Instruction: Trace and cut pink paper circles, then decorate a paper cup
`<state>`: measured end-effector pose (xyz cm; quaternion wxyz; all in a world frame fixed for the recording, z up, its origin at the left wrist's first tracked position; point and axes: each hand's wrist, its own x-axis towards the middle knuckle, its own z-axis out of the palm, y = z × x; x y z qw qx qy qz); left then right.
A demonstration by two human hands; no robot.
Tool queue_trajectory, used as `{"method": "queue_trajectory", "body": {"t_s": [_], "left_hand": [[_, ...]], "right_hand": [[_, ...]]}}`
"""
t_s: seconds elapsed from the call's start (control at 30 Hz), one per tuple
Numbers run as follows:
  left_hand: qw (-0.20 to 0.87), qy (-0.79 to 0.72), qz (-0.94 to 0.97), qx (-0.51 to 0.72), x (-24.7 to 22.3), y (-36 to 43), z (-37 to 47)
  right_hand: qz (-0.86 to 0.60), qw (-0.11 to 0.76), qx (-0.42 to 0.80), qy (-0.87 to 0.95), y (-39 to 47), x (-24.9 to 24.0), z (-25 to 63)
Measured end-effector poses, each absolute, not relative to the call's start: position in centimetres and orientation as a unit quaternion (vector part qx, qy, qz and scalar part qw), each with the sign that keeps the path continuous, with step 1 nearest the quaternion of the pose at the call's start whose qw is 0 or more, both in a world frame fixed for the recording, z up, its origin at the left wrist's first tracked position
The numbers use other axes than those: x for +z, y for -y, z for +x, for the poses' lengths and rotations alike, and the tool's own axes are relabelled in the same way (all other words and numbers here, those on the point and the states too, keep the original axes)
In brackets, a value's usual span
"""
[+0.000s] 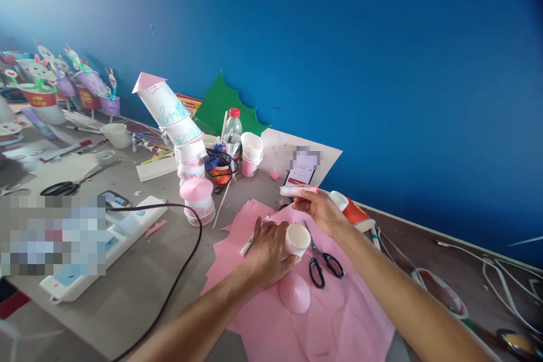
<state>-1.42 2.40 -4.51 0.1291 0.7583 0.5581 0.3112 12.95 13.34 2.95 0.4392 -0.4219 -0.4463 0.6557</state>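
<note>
My left hand (268,246) curls round the side of a white paper cup (298,238), thumb low on its near side. A white marker (245,247) pokes out from beneath the same hand. In my right hand (318,210), up behind the cup, the fingers pinch a slim white-and-pink tube (292,190); its exact kind is unclear. Black-handled scissors (324,266) lie just right of the cup on large pink paper (356,317). A pink paper cone (296,293) rests on this paper, close in front of my left hand.
Left of the paper stand cup towers with pink cone tops (196,189). Behind are a red-capped bottle (234,121), stacked cups (251,150) and a phone (300,169) against the blue wall. A power strip (144,218) with a dark cable lies left; white cords (487,271) right.
</note>
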Motion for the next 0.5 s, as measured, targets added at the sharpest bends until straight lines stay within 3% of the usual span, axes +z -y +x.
{"method": "queue_trajectory", "body": {"t_s": [0.23, 0.5], "left_hand": [[0.137, -0.555, 0.763, 0.303, -4.4, -2.4, -1.5], [0.152, -0.553, 0.764, 0.296, -4.0, -2.3, -1.5]], "right_hand": [[-0.403, 0.44, 0.699, 0.394, -13.7, 3.4, 13.0], [-0.401, 0.396, 0.682, 0.466, -14.5, 3.2, 12.7]]}}
